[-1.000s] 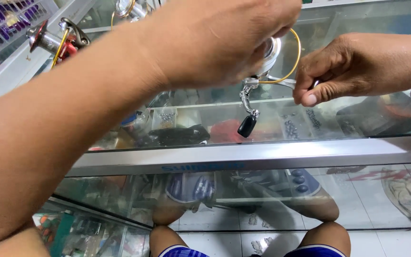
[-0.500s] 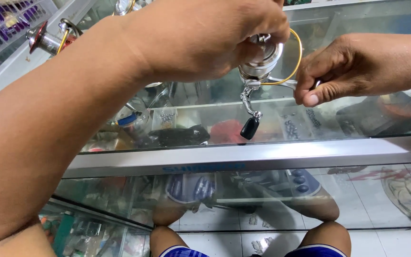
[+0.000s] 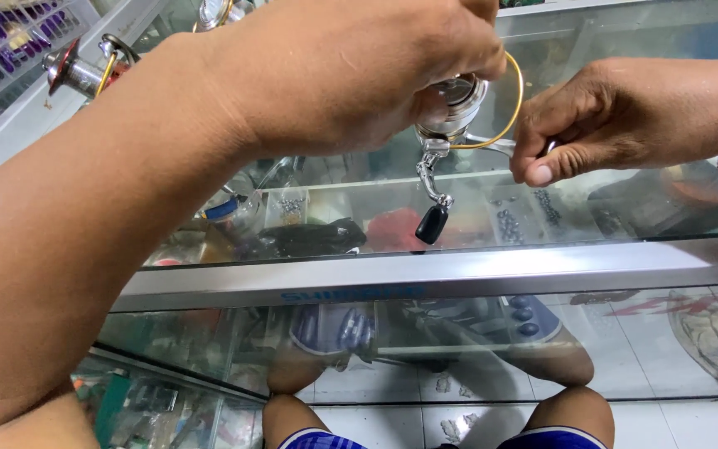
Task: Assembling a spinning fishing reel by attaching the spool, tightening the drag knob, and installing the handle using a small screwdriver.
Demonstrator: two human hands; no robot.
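Head view: both hands work on a spinning fishing reel held above a glass display counter.

Left hand (image 3: 351,75) is clenched over the top of the silver reel (image 3: 452,104), covering most of its body, while the right hand (image 3: 617,120) pinches a small part at the reel's side, beside the gold bail wire (image 3: 515,100). The crank arm with its black knob (image 3: 432,223) hangs free below. It looks like a fitting or adjusting step, calling for a steady grip and fine fingertip work. Under the counter's metal rim (image 3: 425,270), a compartment tray (image 3: 492,208) holds small dark beads or weights; its other contents are too blurred to name. Another reel (image 3: 85,71) sits at far left.
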